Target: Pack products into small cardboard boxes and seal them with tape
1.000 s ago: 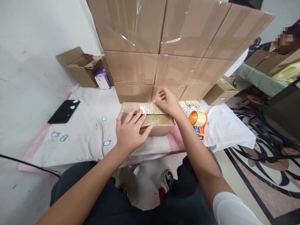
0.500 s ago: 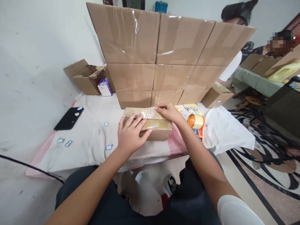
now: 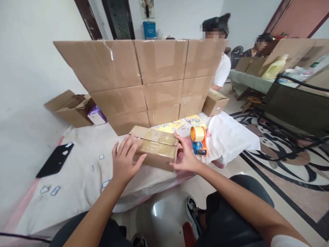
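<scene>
The left hand had its fingers spread wide over the left end of a small cardboard carton, thumb out along the near side; the right hand curved about the opposite end, thumb low at the near corner and forefinger at the top edge, seemingly holding it. The carton lay flat near the front edge of the cloth-covered table, set slightly askew. It was probably light, though its contents were hidden; the board looked stiff at the corners and likely to give at mid-face, and the glossy tape would be slicker than bare board. The two ends seemed the best places to take hold, low on the sides and clear of the top seam. It was plain brown and oblong, with shiny clear tape over the lid and a dark slit between the flaps. Just beyond the right hand stood an orange and blue tape dispenser; farther back rose a wall of taped carton faces, a white-shirted person behind it.
</scene>
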The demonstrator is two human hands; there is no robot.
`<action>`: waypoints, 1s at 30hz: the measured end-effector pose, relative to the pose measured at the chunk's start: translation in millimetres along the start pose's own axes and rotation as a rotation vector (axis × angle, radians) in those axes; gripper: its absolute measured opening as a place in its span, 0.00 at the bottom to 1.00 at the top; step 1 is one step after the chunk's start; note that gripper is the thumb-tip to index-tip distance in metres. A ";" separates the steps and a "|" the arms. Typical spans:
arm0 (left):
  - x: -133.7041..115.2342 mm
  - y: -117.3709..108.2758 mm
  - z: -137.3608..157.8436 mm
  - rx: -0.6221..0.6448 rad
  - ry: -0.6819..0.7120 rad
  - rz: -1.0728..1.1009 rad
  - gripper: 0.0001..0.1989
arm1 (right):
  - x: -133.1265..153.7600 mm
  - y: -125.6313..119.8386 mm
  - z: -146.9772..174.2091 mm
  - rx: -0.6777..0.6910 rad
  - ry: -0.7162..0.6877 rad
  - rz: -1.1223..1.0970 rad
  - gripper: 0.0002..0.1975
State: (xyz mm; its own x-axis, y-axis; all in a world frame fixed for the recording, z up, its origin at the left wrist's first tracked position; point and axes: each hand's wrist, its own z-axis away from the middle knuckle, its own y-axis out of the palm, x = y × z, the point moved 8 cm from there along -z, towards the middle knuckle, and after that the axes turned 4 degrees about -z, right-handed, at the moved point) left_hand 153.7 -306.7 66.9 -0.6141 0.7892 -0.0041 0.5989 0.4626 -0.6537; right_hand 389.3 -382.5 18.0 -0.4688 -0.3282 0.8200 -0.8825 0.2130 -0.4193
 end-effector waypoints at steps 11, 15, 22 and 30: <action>-54.7 51.6 27.5 0.044 0.255 0.033 0.35 | 21.1 -259.1 74.7 -0.872 -0.029 0.512 0.49; -58.0 89.6 37.3 0.268 0.259 0.068 0.30 | -31.9 -306.8 100.8 -0.963 0.145 0.678 0.48; -55.4 102.2 39.3 0.392 0.220 0.125 0.29 | -109.0 -316.8 99.1 -0.929 0.255 0.718 0.52; -58.5 97.5 33.5 0.383 0.187 0.186 0.12 | -136.0 -323.8 45.5 -0.931 0.545 0.533 0.55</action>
State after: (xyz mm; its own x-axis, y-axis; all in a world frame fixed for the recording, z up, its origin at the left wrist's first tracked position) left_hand 230.8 -321.3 -21.9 -0.3899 0.9202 -0.0341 0.4352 0.1515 -0.8875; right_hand 737.2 -448.7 24.5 -0.4913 0.3872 0.7802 -0.1124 0.8601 -0.4976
